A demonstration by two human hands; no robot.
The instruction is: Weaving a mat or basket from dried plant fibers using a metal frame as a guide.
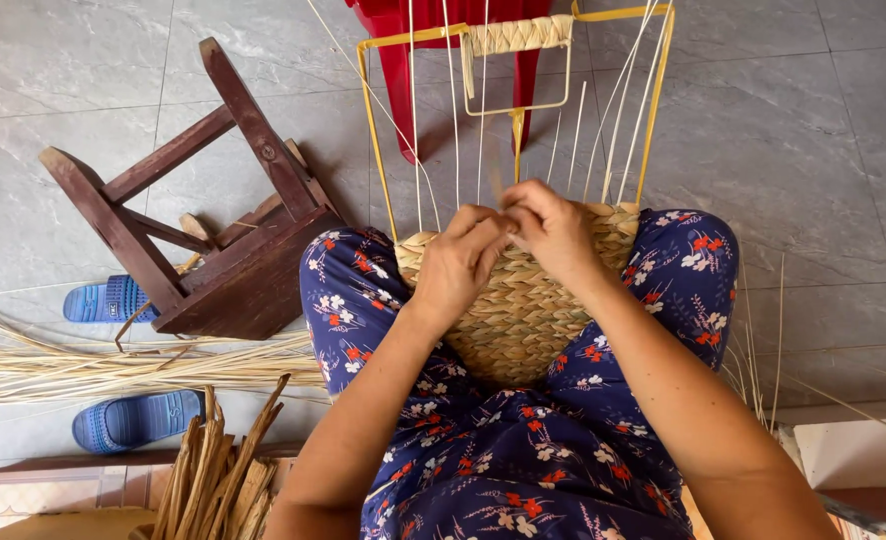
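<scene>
Far left, two blue sandals [113,298] on the grey tile floor [813,110], one above the other, w/ a long bundle of straw [113,368] lying flat btwn them. Nearer the person, a sheaf of dry brown strips [213,480] pokes up from the bottom edge. Just right of the upper sandal, a dark wood stool [223,220] tipped on its side, legs pointing up-left, its seat close to the person's left knee.

Centre: the basket [523,310] sits in the lap, btwn knees in a navy floral cloth [523,460]. Lower part is woven, tan, tight braid; above it a yellow wire frame [378,140] rises w/ thin pale stakes standing up inside it. A short woven band [518,34] wraps the top bar.

Left hand [458,265] is at the weave's upper rim, fingers curled, tips pinched together on a thin strand [494,180]. Right hand [551,230] is right against it, touching, fingers closed on the same spot; can't tell exactly what it holds.

Behind the frame, a red plastic chair [403,80]. Far right, loose pale stalks [763,360] on the floor beside the right knee, and a white block [858,450] at the corner.
</scene>
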